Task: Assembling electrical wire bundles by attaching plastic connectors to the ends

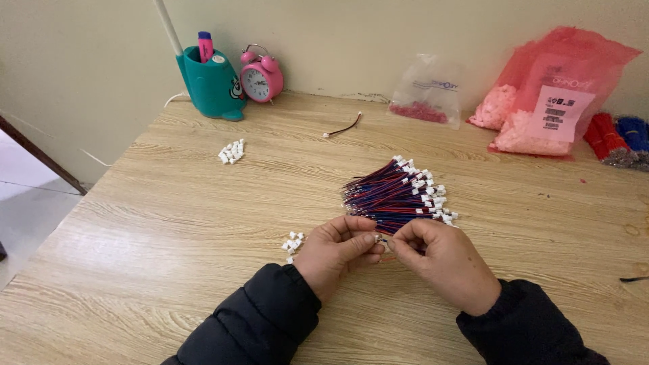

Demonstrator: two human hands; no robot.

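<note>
Two bare hands meet just in front of the fanned pile of red-and-blue wire leads that lies on the wooden table, and we take that pile as our landmark. Our left hand is closed in a pinch, thumb and forefinger pressed on a tiny white connector at the near edge of the pile. Our right hand is closed too, its fingertips pinching the thin wire ends that meet the connector; both hands touch each other there. We see a small heap of loose white connector housings just left of the pile, beside the left hand, and a second heap well to the pile's far left. A single finished lead lies beyond the pile. Further beyond, against the wall, stand a teal pen holder and a pink alarm clock. To the far right of the pile sit a clear bag of red parts and a red bag of white parts.
</note>
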